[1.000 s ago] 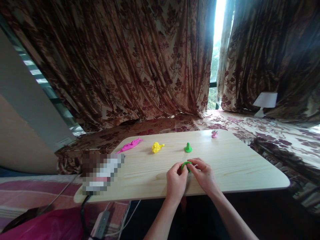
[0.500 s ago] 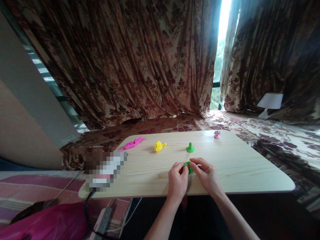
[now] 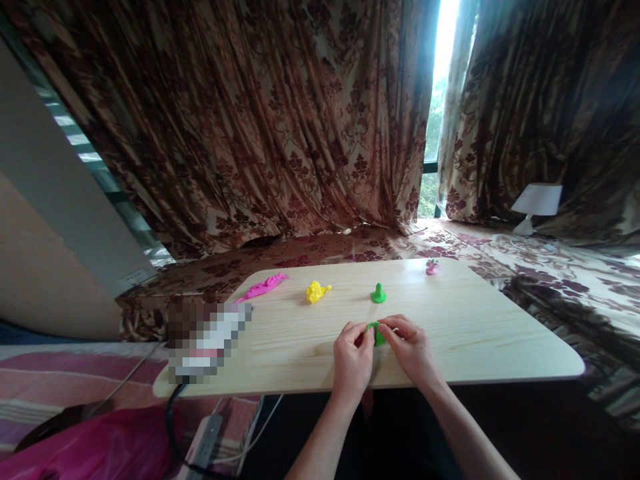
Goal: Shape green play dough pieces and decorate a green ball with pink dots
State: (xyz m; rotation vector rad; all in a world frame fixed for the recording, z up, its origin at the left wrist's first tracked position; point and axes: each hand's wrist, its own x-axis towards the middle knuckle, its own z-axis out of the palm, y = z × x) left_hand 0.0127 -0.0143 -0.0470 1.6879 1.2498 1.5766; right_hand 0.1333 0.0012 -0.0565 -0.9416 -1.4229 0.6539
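Note:
Between my two hands, just over the near part of the wooden table, is a soft green piece of modelling clay. My left hand pinches its left side, and the fingers of my right hand press on its right edge. Parts of the piece are hidden by my fingers. Beyond my hands stands a green clay shape with a round flat base and an upright knob. A lumpy yellow clay piece with a short tail lies to its left.
A long pink clay piece rests at the table's far left, and a small pink figure stands at the far right. A blurred-out object covers the left edge. A power strip lies below; a white lamp stands behind.
The view has shifted slightly, so everything sits a little further left. Both hands keep hold of the green clay, with its upper edge between the fingers looking slightly different.

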